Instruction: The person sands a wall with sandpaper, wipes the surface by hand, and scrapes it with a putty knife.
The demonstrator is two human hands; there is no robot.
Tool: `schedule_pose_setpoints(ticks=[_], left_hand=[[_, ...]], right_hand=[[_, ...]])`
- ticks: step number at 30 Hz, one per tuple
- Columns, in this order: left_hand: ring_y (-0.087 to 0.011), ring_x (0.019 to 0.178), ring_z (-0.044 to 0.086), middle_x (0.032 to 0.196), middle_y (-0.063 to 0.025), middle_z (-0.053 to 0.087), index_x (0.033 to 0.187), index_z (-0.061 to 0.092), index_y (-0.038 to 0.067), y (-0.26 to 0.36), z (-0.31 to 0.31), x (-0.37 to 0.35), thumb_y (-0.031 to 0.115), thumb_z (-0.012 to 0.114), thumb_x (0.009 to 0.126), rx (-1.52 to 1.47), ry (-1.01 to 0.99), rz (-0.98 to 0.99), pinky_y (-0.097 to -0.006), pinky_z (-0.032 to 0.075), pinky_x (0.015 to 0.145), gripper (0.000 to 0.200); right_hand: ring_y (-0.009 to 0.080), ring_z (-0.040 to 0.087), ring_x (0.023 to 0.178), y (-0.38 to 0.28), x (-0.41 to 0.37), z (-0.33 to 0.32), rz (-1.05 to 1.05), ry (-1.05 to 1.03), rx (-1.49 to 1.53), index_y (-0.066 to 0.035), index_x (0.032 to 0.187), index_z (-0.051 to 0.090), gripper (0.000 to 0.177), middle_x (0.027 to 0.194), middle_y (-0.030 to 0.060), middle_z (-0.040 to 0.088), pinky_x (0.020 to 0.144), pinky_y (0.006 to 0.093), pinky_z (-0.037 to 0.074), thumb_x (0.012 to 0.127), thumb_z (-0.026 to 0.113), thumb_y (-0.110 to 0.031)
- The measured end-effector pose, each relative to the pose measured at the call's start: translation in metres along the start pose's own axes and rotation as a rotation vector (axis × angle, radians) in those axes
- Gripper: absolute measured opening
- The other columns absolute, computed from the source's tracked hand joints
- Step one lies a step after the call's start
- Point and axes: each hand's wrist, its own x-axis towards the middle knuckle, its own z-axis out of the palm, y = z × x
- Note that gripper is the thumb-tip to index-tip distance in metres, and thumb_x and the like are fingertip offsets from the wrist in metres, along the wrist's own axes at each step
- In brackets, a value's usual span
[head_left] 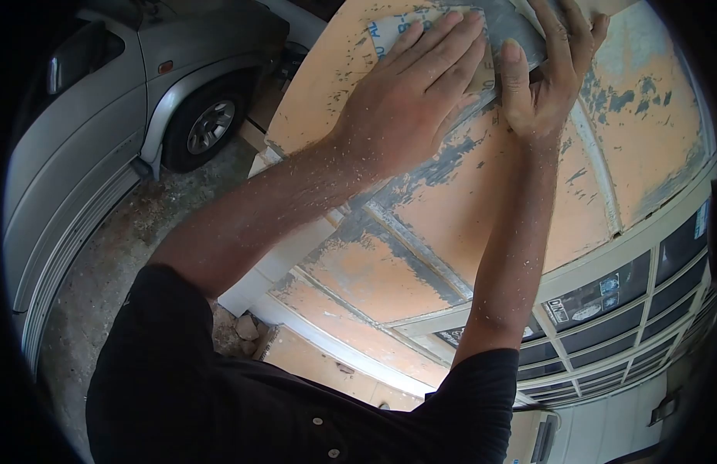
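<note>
My left hand (420, 93) lies palm down, its fingers stretched together over a sheet of sandpaper (383, 32) and pressing it to the surface. Blue print shows on the paper's pale back. Right beside it, my right hand (551, 73) has its thumb and fingers spread apart over a smooth grey area (521, 35) next to the sandpaper's edge. What lies beneath that palm is hidden. Both hands are on a peach-orange panel (451, 216) with scuffed grey patches and raised pale strips. Light flecks of dust cling to both forearms.
A silver car (80, 147) stands to the left, its front wheel (211, 124) on a stained concrete floor (111, 255). Below the panel's right part runs a barred grille (606, 340) with stickers behind it. Rubble pieces (246, 327) lie near a pale ledge.
</note>
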Motion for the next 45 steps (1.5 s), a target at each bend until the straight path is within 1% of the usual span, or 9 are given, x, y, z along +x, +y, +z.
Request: schedule_pose_setpoints(ticks=[4,7,14,20,27,35,41,43,45], left_hand=[[-0.0321,0.152,0.037,0.162,-0.0181,0.041,0.150,0.048,-0.001,0.044,-0.053,-0.131,0.022,0.058,0.102,0.033,-0.488,-0.196,-0.0531,0.029,0.123,0.054],[-0.0317,0.152,0.037,0.161,-0.0153,0.044,0.151,0.049,0.003,0.045,-0.069,-0.118,0.023,0.059,0.101,0.116,-0.563,-0.184,-0.0536,0.027,0.123,0.056],[-0.0415,0.151,0.037,0.163,-0.0218,0.038,0.153,0.043,0.000,-0.015,-0.016,0.009,0.022,0.050,0.102,-0.024,-0.186,0.013,-0.0555,0.023,0.124,0.056],[-0.0373,0.153,0.034,0.162,-0.0216,0.040,0.154,0.045,0.000,0.048,-0.060,-0.163,0.014,0.049,0.102,0.034,-0.589,-0.185,-0.0574,0.025,0.123,0.054],[-0.0396,0.153,0.031,0.166,-0.0193,0.032,0.157,0.036,0.001,-0.004,-0.015,0.008,0.012,0.055,0.099,0.180,-0.200,-0.120,-0.0581,0.027,0.121,0.062],[-0.0319,0.152,0.038,0.158,-0.0125,0.049,0.150,0.055,0.010,0.069,-0.056,-0.174,0.016,0.051,0.101,0.079,-0.564,-0.265,-0.0591,0.027,0.122,0.049],[-0.0207,0.148,0.045,0.152,-0.0058,0.058,0.144,0.062,0.015,0.050,-0.069,-0.154,0.013,0.051,0.101,0.101,-0.572,-0.130,-0.0504,0.029,0.124,0.045],[-0.0252,0.138,0.056,0.145,-0.0111,0.062,0.137,0.066,0.008,0.045,-0.081,-0.140,0.019,0.052,0.101,0.099,-0.567,-0.038,-0.0535,0.035,0.118,0.040],[-0.0216,0.139,0.056,0.147,-0.0091,0.061,0.141,0.063,0.010,0.040,-0.091,-0.132,0.019,0.052,0.101,0.124,-0.593,-0.091,-0.0571,0.027,0.122,0.042]], right_hand=[[0.0480,0.042,0.142,-0.007,0.001,0.000,0.020,-0.015,-0.012,0.002,0.130,0.068,0.067,0.138,0.0305,0.055,0.124,0.0655,0.013,0.089,0.063,-0.050],[0.0458,0.046,0.139,0.001,0.002,-0.004,0.024,0.008,-0.032,0.002,0.131,0.068,0.071,0.136,0.0309,0.057,0.125,0.0649,0.013,0.087,0.064,-0.053],[0.0441,0.053,0.133,0.013,0.000,0.001,-0.050,0.014,-0.047,0.006,0.130,0.066,0.079,0.131,0.0304,0.060,0.124,0.0656,0.015,0.084,0.064,-0.058],[0.0451,0.054,0.132,-0.003,0.004,-0.007,0.004,-0.004,-0.022,0.005,0.130,0.067,0.078,0.131,0.0302,0.060,0.124,0.0660,0.016,0.082,0.067,-0.056],[0.0483,0.048,0.137,-0.001,-0.004,-0.004,0.033,0.005,-0.032,0.003,0.128,0.070,0.074,0.133,0.0319,0.058,0.124,0.0665,0.014,0.081,0.071,-0.054],[0.0485,0.046,0.139,0.000,0.000,-0.008,0.046,-0.075,-0.037,0.003,0.129,0.069,0.074,0.134,0.0325,0.057,0.124,0.0655,0.014,0.084,0.067,-0.056],[0.0488,0.037,0.146,-0.008,-0.005,0.002,0.085,0.147,0.164,0.000,0.134,0.068,0.072,0.149,0.0338,0.047,0.124,0.0636,0.012,0.087,0.065,-0.054],[0.0293,0.058,0.130,-0.040,-0.014,-0.006,0.284,0.410,0.247,-0.003,0.127,0.070,0.039,0.133,0.0136,0.068,0.111,0.0440,0.044,0.105,0.063,-0.034],[0.0310,0.066,0.110,-0.088,-0.026,-0.047,0.535,0.506,0.165,-0.001,0.119,0.071,0.033,0.114,0.0148,0.071,0.096,0.0434,0.051,0.102,0.067,-0.028]])
